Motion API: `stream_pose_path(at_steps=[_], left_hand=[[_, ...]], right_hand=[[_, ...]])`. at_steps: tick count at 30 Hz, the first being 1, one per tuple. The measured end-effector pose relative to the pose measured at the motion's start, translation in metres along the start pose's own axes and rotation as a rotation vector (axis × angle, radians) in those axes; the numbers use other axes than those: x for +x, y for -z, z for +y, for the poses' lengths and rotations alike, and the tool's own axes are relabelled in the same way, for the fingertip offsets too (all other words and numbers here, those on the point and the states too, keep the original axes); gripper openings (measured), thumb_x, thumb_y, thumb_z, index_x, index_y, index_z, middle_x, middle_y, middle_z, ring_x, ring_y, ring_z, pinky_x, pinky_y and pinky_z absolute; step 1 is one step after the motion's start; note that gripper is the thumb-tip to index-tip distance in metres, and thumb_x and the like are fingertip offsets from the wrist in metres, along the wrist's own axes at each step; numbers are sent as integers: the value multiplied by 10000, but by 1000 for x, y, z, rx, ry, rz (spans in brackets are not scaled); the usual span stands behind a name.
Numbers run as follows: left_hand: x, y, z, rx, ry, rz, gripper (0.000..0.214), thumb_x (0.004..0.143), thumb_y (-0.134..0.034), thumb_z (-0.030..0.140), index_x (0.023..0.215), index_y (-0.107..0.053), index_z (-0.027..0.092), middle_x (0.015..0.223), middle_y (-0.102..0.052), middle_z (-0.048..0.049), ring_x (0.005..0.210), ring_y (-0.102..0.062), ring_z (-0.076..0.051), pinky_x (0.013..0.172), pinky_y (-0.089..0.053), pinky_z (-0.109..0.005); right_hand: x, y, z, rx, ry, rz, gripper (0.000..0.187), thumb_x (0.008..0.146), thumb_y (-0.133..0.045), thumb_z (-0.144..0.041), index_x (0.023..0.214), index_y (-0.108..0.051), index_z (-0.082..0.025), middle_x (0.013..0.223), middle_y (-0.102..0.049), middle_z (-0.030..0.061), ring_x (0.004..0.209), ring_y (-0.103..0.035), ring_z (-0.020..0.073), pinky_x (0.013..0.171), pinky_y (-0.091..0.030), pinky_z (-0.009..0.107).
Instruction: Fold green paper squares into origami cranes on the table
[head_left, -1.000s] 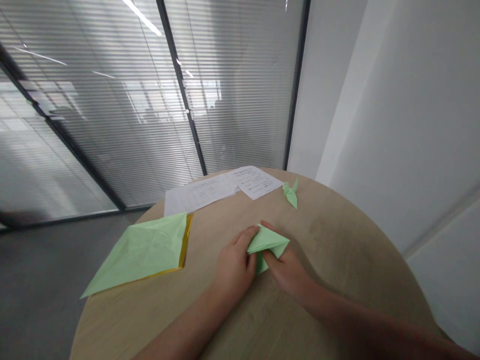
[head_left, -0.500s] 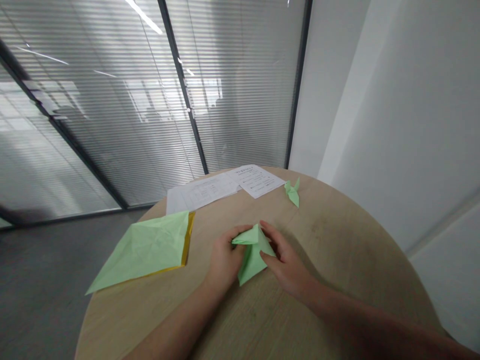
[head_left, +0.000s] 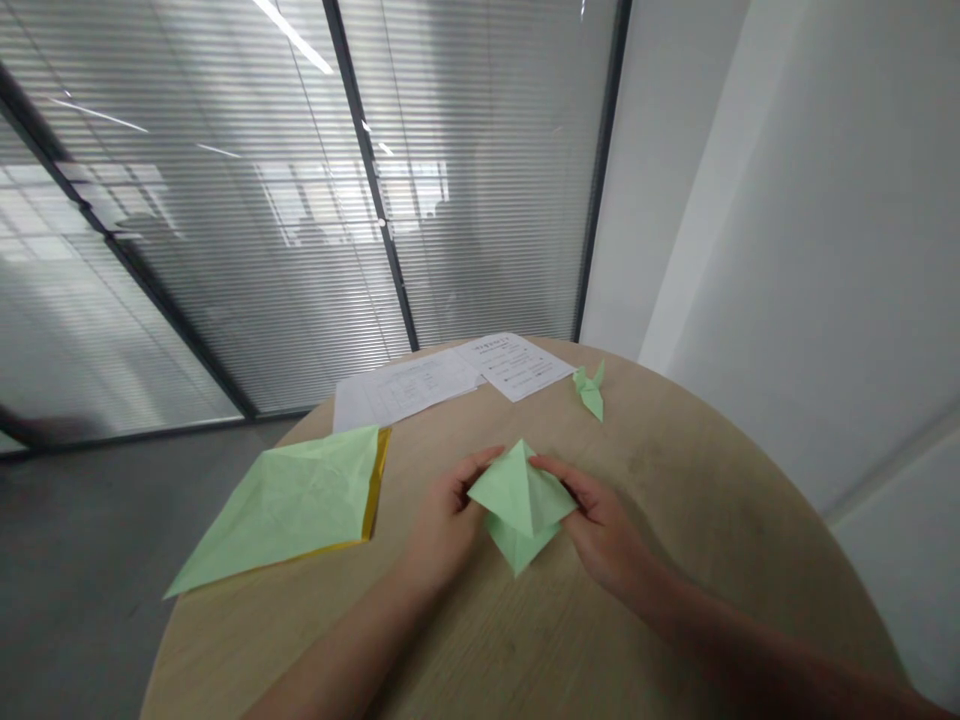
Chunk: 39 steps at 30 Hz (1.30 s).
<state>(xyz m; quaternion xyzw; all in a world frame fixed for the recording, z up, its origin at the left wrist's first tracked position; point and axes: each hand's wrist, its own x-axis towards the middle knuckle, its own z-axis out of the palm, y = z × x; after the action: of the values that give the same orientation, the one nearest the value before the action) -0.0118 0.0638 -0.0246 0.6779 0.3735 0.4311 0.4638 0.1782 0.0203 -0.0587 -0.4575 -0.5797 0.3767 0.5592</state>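
Your left hand (head_left: pixel 450 515) and right hand (head_left: pixel 604 525) pinched the folded pale-green paper diamond (head_left: pixel 521 500) between their fingers above the round wooden surface (head_left: pixel 675 520).

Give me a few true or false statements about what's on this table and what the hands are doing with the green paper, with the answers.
1. The left hand and the right hand both hold the folded green paper. True.
2. The large green sheet lies on a red sheet. False: a yellow sheet shows along its edge.
3. The small green figure lies beside the printed sheets, apart from both hands. True.
4. The table is square. False: its rim is rounded.
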Motion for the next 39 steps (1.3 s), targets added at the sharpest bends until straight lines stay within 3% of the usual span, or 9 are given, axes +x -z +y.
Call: stream_pose_path(at_steps=[4,7,10,15,18,21,26,32,39], left_hand=[[-2,0,-2,147,-41,77,438,828,-547,145,1248,-659,204,1252,-708,-70,1162,-645,-253,1042,-477,-416],[-4,-1,2,92,4,83,503,810,-571,144,1309,-600,195,1158,-738,-76,1031,-696,-250,931,-536,-405],[-4,-1,7,-57,32,3,551,797,-633,176,1343,-563,209,1092,-748,-72,972,-707,-250,885,-546,-397],[2,7,-2,-444,153,-242,695,728,-716,152,1391,-529,237,1320,-657,-106,1190,-615,-282,987,-470,-402],[4,13,-7,-643,271,-257,560,728,-699,225,1282,-626,192,1338,-646,-122,1195,-604,-289,953,-473,-373],[1,12,0,-589,344,-211,475,845,-662,403,1261,-652,172,1253,-690,-129,1091,-649,-262,913,-480,-354],[-7,-1,14,-446,335,-286,444,767,-794,439,1092,-737,141,912,-759,-89,758,-677,-181,736,-495,-278],[-6,0,14,-485,371,-301,400,734,-819,445,980,-767,135,807,-747,-71,664,-648,-142,672,-488,-242],[-4,5,11,-463,397,-163,428,715,-828,446,1006,-754,140,854,-751,-79,695,-649,-152,670,-491,-245]], right_hand=[[-1,-1,6,5,44,-19,573,738,-508,-73,1220,-688,-325,1342,-645,10,1232,-609,231,1099,-443,477],[-2,-1,12,0,78,15,546,762,-515,-74,1193,-701,-353,1356,-635,-2,1250,-599,226,1085,-461,467],[-2,2,13,-36,121,33,545,772,-506,-63,1190,-701,-352,1351,-637,5,1224,-616,225,1041,-502,455],[3,14,7,-187,240,77,553,766,-502,-38,1180,-716,-337,1297,-670,22,1174,-644,220,981,-544,407],[4,19,3,-293,326,96,559,769,-493,-20,1179,-722,-325,1269,-683,36,1153,-655,212,953,-558,376],[2,20,-2,-413,421,35,548,795,-479,-20,1192,-718,-313,1264,-681,53,1141,-661,208,955,-556,370],[-5,17,-12,-480,492,-101,458,875,-496,-82,1218,-705,-304,1271,-663,81,1120,-668,196,919,-569,321],[-4,18,-10,-395,426,-51,550,829,-511,-67,1320,-608,-297,1243,-678,83,1135,-657,225,962,-554,388],[1,8,3,2,149,42,765,855,-623,-200,1525,-276,-329,1152,-681,75,870,-704,187,733,-607,334]])
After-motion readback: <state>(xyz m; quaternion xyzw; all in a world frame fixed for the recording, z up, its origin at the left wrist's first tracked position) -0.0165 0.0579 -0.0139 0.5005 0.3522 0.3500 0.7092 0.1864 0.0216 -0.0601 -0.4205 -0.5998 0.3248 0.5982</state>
